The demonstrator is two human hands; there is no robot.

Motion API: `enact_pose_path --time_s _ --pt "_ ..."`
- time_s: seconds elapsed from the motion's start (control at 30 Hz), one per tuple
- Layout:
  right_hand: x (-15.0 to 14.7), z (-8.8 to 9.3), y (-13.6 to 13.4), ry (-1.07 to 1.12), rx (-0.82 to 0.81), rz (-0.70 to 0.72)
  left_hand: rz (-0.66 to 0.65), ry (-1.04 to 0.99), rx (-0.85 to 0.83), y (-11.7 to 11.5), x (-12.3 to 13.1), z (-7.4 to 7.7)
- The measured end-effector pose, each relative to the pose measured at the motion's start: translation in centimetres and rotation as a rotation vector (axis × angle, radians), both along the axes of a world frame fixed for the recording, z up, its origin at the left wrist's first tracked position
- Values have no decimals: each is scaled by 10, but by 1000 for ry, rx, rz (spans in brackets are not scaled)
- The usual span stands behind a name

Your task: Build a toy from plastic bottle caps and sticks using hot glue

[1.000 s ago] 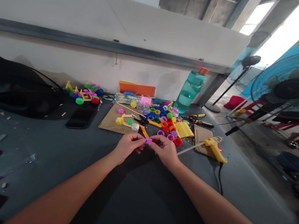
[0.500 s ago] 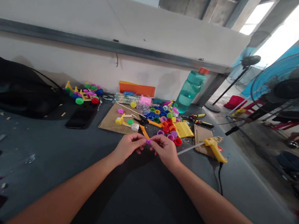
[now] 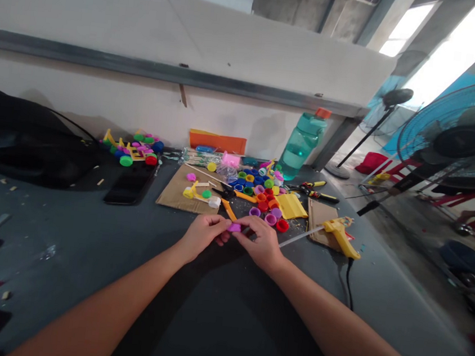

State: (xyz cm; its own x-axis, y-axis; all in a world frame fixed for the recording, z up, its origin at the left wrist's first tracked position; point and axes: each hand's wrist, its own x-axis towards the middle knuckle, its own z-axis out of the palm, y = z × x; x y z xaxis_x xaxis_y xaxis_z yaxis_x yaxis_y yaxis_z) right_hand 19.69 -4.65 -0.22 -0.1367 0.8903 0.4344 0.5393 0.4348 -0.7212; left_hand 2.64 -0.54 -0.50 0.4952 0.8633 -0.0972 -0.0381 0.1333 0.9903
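Note:
Between my fingertips is a small purple piece, partly covered, that looks like clay or a soft plastic bit. My left hand pinches it from the left, and my right hand pinches it from the right. Just beyond my fingers lie orange-handled pliers. A cardboard sheet behind my left hand bears a yellow and white assembly with a green cap. Colourful bottle caps are heaped past my right hand, beside a folded yellow piece.
On the right, a yellow glue gun rests at a cardboard piece, its cord trailing forward. A teal bottle stands at the back near more pliers. At left are a phone, a black bag and colourful small assemblies.
The purple piece has turned between my fingers and shows more of its face. My right-hand fingers have shifted slightly left and over it; my left hand stays nearly in place.

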Motion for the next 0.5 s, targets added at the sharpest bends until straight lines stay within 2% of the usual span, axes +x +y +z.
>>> enact_pose_path --time_s 0.3,0.5 --pt "1 -3 0 -53 87 6 15 33 11 -1 0 2" --pt "2 4 -1 -57 95 -71 51 -82 -6 0 0 1"
